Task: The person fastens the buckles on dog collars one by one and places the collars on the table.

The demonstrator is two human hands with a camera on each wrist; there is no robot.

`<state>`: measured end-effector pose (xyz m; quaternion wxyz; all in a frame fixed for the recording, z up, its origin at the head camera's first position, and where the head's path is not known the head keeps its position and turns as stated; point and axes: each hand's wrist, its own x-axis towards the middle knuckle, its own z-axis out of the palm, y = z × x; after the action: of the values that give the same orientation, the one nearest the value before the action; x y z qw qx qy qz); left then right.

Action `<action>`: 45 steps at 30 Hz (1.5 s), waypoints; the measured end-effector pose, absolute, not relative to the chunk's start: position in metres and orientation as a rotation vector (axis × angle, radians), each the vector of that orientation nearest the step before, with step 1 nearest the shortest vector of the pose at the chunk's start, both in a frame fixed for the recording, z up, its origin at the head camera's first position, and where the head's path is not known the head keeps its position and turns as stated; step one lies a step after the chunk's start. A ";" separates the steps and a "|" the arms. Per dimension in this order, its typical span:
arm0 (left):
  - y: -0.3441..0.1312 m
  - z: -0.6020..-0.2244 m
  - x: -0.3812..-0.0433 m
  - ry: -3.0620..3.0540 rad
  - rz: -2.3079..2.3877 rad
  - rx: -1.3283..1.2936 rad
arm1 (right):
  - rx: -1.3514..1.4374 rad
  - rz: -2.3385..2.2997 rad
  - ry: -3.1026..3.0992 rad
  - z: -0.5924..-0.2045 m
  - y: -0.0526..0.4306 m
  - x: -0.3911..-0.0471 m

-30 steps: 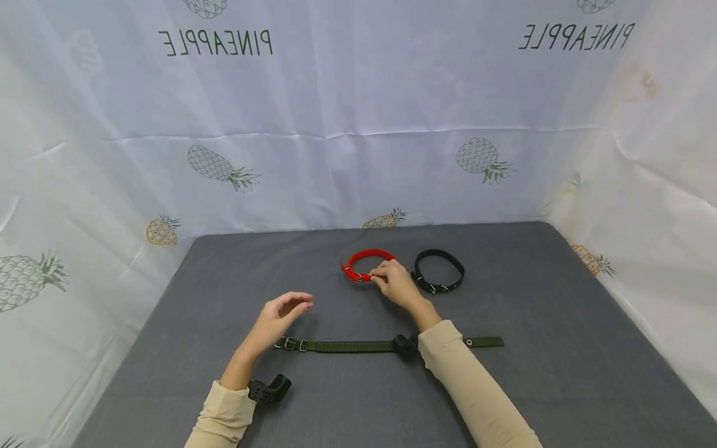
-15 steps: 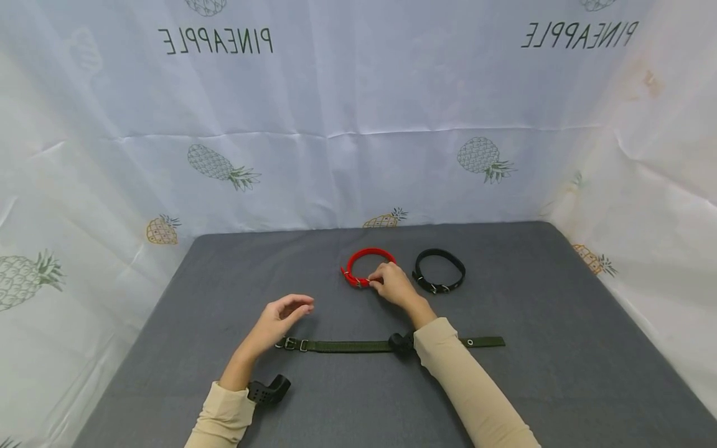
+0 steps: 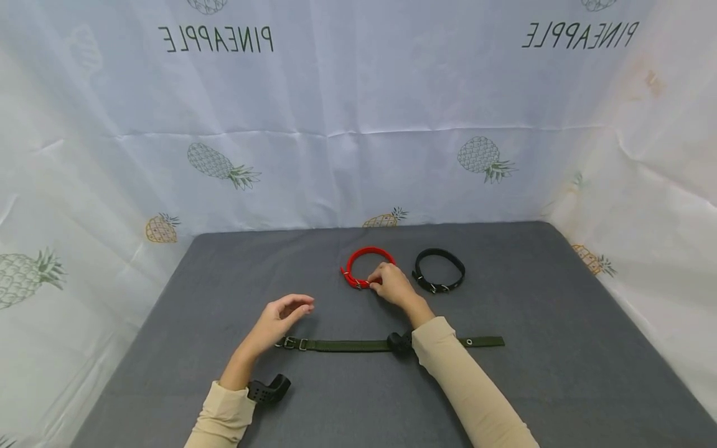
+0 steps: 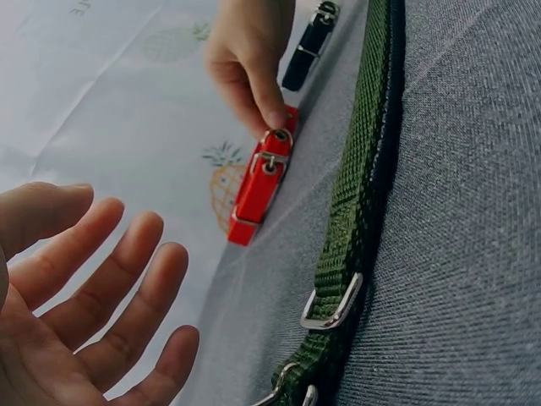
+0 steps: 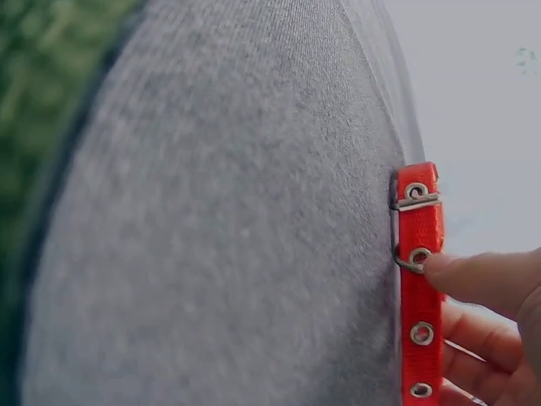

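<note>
A red buckled collar (image 3: 355, 282), closed into a loop, stands on its edge towards the back of the table. My right hand (image 3: 394, 289) pinches its near side between thumb and fingers, just right of the metal buckle. In the right wrist view, the thumb (image 5: 482, 279) presses the red band beside its metal eyelets. My left hand (image 3: 277, 318) hovers over the buckle end of a green webbing collar (image 3: 347, 346) laid out straight. Its fingers (image 4: 127, 313) are spread and loosely bent, with nothing in them. My right forearm hides part of the green strap.
A black collar (image 3: 441, 252), also buckled into a loop, sits right of the red one. All lie on a grey cloth-covered table (image 3: 560, 373). Behind and at both sides hangs a white curtain (image 3: 336, 180) printed with pineapples. Each wrist wears a black mount (image 3: 271, 389).
My right hand has shifted slightly left, and the near side of the red collar has come a little towards me. My left hand has stayed almost still.
</note>
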<state>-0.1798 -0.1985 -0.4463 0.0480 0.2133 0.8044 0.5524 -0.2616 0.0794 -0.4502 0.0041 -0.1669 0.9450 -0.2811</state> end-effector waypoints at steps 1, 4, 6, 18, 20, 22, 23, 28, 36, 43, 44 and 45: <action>-0.199 -0.446 -0.180 2.453 1.685 0.650 | -0.524 -0.895 2.955 -0.449 0.080 -0.261; -0.201 -0.445 -0.182 2.450 1.682 0.646 | -0.526 -0.975 2.937 -0.444 0.083 -0.261; -0.202 -0.444 -0.183 2.454 1.678 0.642 | -0.544 -1.036 2.926 -0.439 0.087 -0.260; -0.210 -0.435 -0.188 2.468 1.659 0.603 | -0.608 -1.259 2.671 -0.410 0.133 -0.242; -0.212 -0.435 -0.188 2.478 1.655 0.607 | -0.599 -1.246 2.656 -0.408 0.141 -0.238; -0.214 -0.435 -0.188 2.484 1.649 0.606 | -0.608 -1.227 2.655 -0.407 0.150 -0.234; -0.215 -0.435 -0.188 2.488 1.644 0.605 | -0.613 -1.218 2.656 -0.407 0.154 -0.232; -0.219 -0.435 -0.189 2.524 1.612 0.615 | -0.642 -1.190 2.653 -0.407 0.179 -0.221; -0.227 -0.441 -0.184 2.589 1.529 0.589 | -0.594 -1.221 2.580 -0.413 0.218 -0.201; -0.233 -0.446 -0.180 2.620 1.459 0.552 | -0.538 -1.302 2.516 -0.420 0.248 -0.184; -0.235 -0.447 -0.179 2.616 1.451 0.554 | -0.526 -1.309 2.512 -0.421 0.252 -0.182; -0.236 -0.448 -0.179 2.612 1.443 0.557 | -0.513 -1.318 2.506 -0.421 0.257 -0.180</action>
<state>-0.1790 -0.2358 -0.4480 0.0528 0.1833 0.8592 0.4748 -0.1801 0.2569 -0.4211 0.1317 -0.1769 0.8633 -0.4540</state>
